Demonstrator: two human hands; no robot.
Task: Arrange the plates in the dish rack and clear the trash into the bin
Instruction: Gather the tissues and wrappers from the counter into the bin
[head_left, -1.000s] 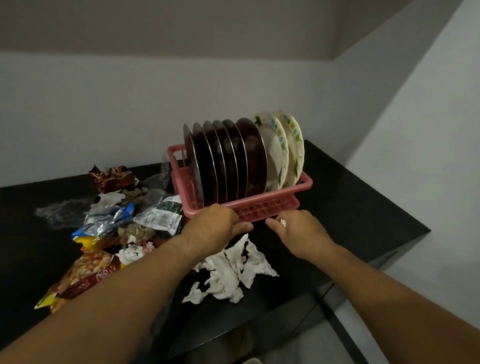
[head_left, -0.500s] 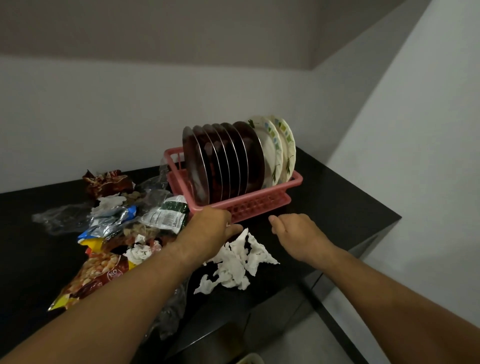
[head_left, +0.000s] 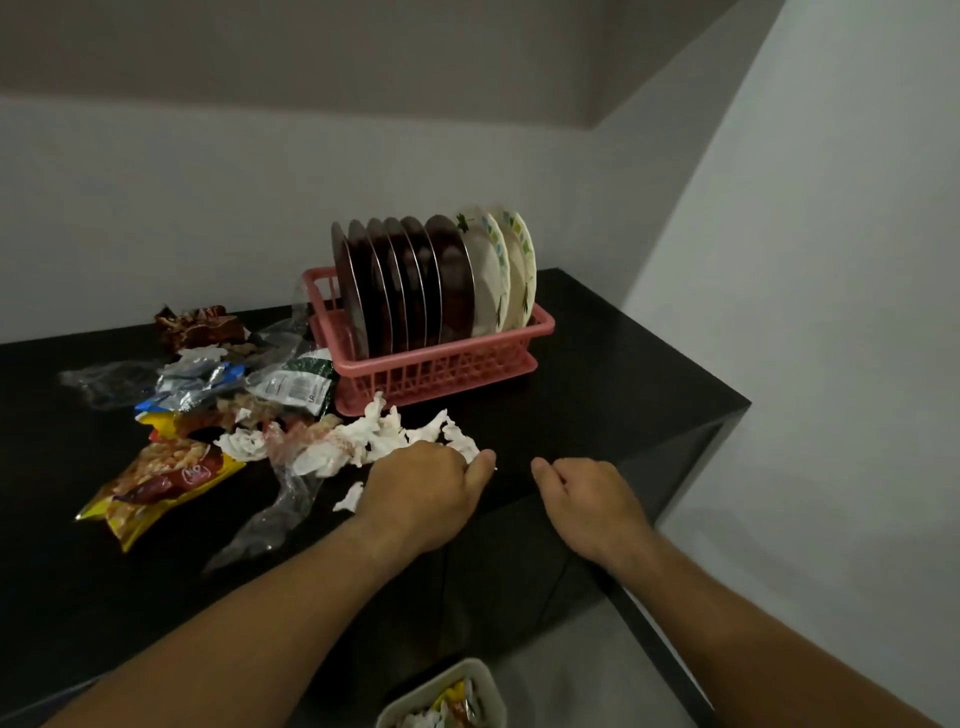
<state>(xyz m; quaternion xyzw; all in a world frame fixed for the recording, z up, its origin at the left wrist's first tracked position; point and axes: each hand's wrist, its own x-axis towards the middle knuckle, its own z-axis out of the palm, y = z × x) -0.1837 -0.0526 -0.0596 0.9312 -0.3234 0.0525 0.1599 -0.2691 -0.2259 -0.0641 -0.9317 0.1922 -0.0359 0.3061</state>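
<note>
The pink dish rack (head_left: 441, 366) with upright plates (head_left: 410, 280) stands near the table's (head_left: 623, 374) far right corner. The left hand (head_left: 421, 488) lies on the crumpled tissue (head_left: 384, 436) near the front edge; its fingers are hidden, so I cannot tell its grip. The right hand (head_left: 587, 499), loosely curled, holds nothing.

a home kitchen is being suggested: plates (head_left: 431, 283) are being kept upright in a dish rack (head_left: 447, 366) on a dark counter (head_left: 613, 379), beside snack wrappers (head_left: 166, 480).
</note>
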